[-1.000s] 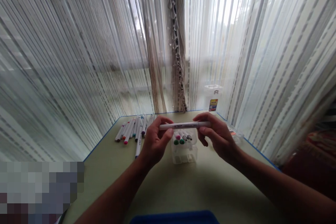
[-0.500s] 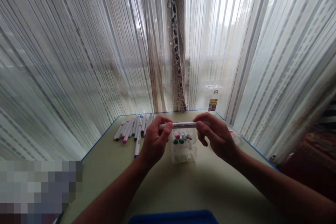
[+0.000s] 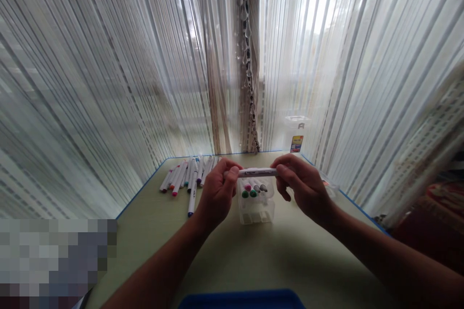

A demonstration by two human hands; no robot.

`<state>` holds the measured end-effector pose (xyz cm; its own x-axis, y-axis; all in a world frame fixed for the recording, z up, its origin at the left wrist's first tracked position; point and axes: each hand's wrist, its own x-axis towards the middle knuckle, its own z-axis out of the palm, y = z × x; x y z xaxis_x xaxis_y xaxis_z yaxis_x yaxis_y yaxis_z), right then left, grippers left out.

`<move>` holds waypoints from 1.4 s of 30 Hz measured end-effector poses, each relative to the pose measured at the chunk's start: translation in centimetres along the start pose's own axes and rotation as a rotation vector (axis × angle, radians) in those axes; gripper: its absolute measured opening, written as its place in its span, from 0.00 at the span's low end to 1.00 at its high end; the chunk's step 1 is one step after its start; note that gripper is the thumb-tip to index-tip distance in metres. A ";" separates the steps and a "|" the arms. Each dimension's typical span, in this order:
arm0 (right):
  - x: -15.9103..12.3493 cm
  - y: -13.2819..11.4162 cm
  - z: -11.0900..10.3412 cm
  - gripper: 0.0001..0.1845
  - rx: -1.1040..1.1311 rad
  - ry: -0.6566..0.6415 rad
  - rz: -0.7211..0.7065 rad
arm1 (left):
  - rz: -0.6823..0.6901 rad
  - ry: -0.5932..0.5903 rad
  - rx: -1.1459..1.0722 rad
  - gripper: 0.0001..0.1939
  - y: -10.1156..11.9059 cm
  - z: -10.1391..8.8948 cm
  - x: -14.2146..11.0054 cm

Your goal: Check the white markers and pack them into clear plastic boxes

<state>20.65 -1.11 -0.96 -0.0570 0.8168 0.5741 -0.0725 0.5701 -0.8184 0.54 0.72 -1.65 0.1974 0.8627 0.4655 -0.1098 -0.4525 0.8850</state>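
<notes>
A white marker (image 3: 258,172) is held level between my two hands, with dark print along its barrel. My left hand (image 3: 220,190) pinches its left end between thumb and fingers, and my right hand (image 3: 302,183) pinches the right end. Both ends are hidden by the fingers, so the cap colour does not show. Just below and behind the marker stands a clear plastic box (image 3: 256,217) with compartments. Several markers (image 3: 253,193) lie in its upper part, showing green, pink and grey ends; the lower compartments look see-through.
Left of my left hand lies a pile of white markers (image 3: 180,176) with coloured ends, and a blue-ended marker (image 3: 193,195) closer to me. At the back right stands a clear case (image 3: 296,135) with a label. A blue object (image 3: 241,299) sits at the near edge. String curtains (image 3: 174,58) hang behind.
The view has shifted slightly, so things appear a little to the right. Both hands keep hold of the marker, which has barely moved.
</notes>
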 end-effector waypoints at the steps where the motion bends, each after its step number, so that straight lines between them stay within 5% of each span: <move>1: 0.0 -0.1 0.0 0.11 -0.006 -0.003 0.000 | -0.002 -0.002 0.004 0.16 0.0 0.0 0.0; 23: 0.0 -0.5 -0.4 0.06 -0.018 -0.074 -0.007 | 0.073 -0.064 0.062 0.06 0.5 -0.5 -0.4; 42: -0.6 0.1 -0.9 0.12 -0.171 -0.024 -0.019 | 0.016 0.021 0.157 0.14 0.4 0.0 -0.4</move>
<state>21.60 -1.51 -1.42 -0.0809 0.8044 0.5885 0.0964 0.5940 -0.7986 0.41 0.20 -1.42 0.1764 0.8590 0.4807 0.0414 -0.4944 0.8683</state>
